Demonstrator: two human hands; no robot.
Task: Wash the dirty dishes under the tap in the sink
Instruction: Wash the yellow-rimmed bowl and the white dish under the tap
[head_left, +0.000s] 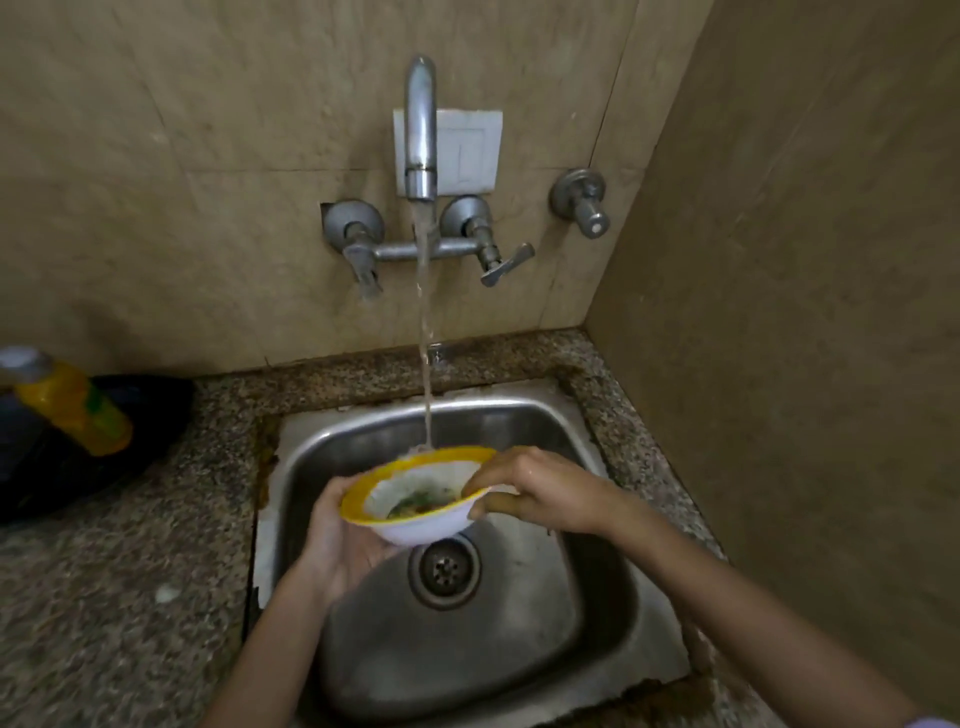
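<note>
The left hand cups the yellow-rimmed white bowl from below, thumb curled at its near-left rim. The right hand pinches the right rim, fingertips inside. The bowl is tilted above the sink drain, and water from the tap strikes its far edge. Greenish residue lies inside, so this wash looks barely begun.

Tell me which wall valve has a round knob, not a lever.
The lone valve at far right; the left lever and right lever are flat handles, not knobs.
</note>
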